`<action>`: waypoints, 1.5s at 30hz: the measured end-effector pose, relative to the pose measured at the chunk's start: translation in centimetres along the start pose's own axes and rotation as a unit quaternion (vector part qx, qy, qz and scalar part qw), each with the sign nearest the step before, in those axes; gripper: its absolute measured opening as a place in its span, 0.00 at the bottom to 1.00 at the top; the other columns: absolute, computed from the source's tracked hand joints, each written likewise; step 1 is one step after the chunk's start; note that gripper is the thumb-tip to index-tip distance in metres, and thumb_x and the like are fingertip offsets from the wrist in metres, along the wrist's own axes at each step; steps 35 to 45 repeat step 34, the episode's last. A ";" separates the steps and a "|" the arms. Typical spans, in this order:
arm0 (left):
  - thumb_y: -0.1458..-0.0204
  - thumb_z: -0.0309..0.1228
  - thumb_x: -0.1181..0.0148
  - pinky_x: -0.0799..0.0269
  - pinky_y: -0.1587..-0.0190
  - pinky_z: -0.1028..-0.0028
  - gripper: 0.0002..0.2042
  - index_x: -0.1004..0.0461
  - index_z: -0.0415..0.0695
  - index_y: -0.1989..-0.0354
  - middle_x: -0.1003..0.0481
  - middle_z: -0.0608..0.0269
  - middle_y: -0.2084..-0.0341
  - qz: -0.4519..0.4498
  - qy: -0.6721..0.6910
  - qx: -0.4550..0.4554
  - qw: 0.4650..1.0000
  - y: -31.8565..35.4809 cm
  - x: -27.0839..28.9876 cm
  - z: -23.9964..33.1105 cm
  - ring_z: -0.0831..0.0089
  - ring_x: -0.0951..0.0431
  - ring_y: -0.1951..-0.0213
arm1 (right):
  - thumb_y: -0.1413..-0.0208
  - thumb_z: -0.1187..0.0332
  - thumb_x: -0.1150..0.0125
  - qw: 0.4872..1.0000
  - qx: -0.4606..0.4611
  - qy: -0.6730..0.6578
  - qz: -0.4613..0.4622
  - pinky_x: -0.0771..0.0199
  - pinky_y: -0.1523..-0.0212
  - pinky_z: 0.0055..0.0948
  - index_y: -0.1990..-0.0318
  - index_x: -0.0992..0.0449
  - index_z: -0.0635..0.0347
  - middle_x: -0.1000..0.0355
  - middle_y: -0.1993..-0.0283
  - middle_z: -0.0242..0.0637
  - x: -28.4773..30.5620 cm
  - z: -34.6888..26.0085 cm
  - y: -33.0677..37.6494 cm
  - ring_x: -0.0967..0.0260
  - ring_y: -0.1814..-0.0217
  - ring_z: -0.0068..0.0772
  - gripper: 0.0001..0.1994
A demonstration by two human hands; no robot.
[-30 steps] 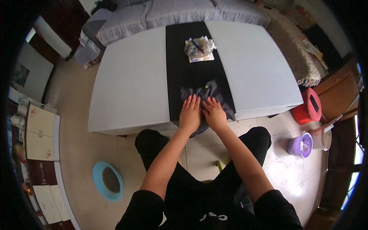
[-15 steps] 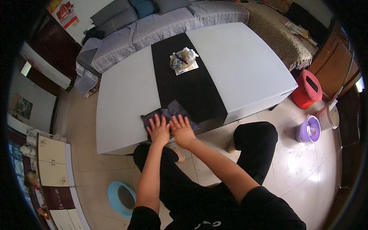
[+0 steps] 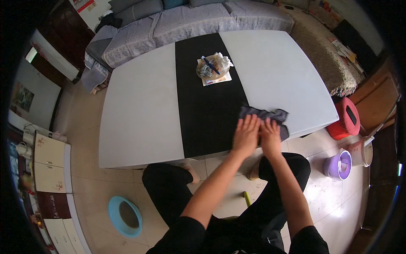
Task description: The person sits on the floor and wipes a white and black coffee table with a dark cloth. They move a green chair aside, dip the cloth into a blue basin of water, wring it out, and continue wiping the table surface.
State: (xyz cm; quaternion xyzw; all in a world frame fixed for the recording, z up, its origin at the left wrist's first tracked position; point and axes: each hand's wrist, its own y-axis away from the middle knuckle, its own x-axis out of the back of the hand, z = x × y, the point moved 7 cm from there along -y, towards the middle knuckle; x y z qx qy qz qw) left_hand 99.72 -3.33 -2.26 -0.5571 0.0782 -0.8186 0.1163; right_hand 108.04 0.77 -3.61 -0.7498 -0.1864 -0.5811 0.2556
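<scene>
A dark grey cloth [image 3: 277, 115] lies crumpled over the near edge of the table [image 3: 139, 114], across the border between its black centre strip [image 3: 203, 114] and the white right part. My left hand [image 3: 246, 134] rests flat on the cloth's left side, fingers stretched out. Close beside it, my right hand [image 3: 271, 136] lies on the cloth too, its fingers extended and slightly blurred. Neither hand wraps around the cloth. Under the palms, part of the cloth is hidden.
On the black strip stands a round dish [image 3: 220, 73] with a pen, white tissue and a silvery tangled clump. A blue basin [image 3: 113, 216] sits on the floor at left. A red stool [image 3: 344, 120] and a purple bucket [image 3: 332, 166] are at right; a covered sofa [image 3: 190, 25] stands behind.
Both hands have slid the cloth to the right along the table's near edge, from the left white part past the black strip. The view has shifted a little.
</scene>
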 end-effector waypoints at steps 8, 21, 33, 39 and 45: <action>0.48 0.35 0.52 0.58 0.39 0.54 0.27 0.49 0.50 0.38 0.47 0.54 0.39 0.054 -0.182 0.245 0.951 9.8 12.3 -22.7 0.55 0.49 0.38 | 0.47 0.63 0.57 0.942 0.282 -0.100 -0.150 0.53 0.39 0.49 0.43 0.38 0.51 0.48 0.36 0.39 -5.0 -25.4 -5.8 0.53 0.34 0.47 0.22; 0.48 0.38 0.57 0.62 0.38 0.51 0.27 0.46 0.37 0.41 0.50 0.43 0.40 0.024 -0.216 0.198 0.956 -4.7 3.5 -14.1 0.48 0.54 0.37 | 0.48 0.73 0.59 0.983 0.106 -0.081 -0.122 0.62 0.34 0.42 0.40 0.43 0.57 0.54 0.34 0.45 -2.6 -9.5 -10.9 0.61 0.31 0.47 0.24; 0.46 0.46 0.56 0.55 0.38 0.59 0.27 0.44 0.45 0.41 0.42 0.51 0.42 0.063 -0.115 0.099 0.986 -7.7 1.9 -12.2 0.58 0.46 0.39 | 0.52 0.70 0.51 0.999 0.032 0.016 -0.018 0.52 0.39 0.45 0.45 0.35 0.49 0.46 0.37 0.37 -2.6 -6.5 -11.9 0.54 0.36 0.49 0.23; 0.46 0.45 0.55 0.55 0.38 0.60 0.26 0.44 0.46 0.41 0.43 0.51 0.42 0.032 -0.129 0.123 0.984 -6.1 2.7 -13.7 0.59 0.47 0.39 | 0.52 0.72 0.52 0.995 0.036 -0.030 -0.084 0.59 0.37 0.50 0.42 0.38 0.49 0.50 0.35 0.41 -3.1 -9.1 -12.0 0.59 0.33 0.55 0.26; 0.46 0.45 0.55 0.55 0.38 0.60 0.26 0.44 0.46 0.41 0.43 0.51 0.42 0.032 -0.129 0.123 0.984 -6.1 2.7 -13.7 0.59 0.47 0.39 | 0.52 0.72 0.52 0.995 0.036 -0.030 -0.084 0.59 0.37 0.50 0.42 0.38 0.49 0.50 0.35 0.41 -3.1 -9.1 -12.0 0.59 0.33 0.55 0.26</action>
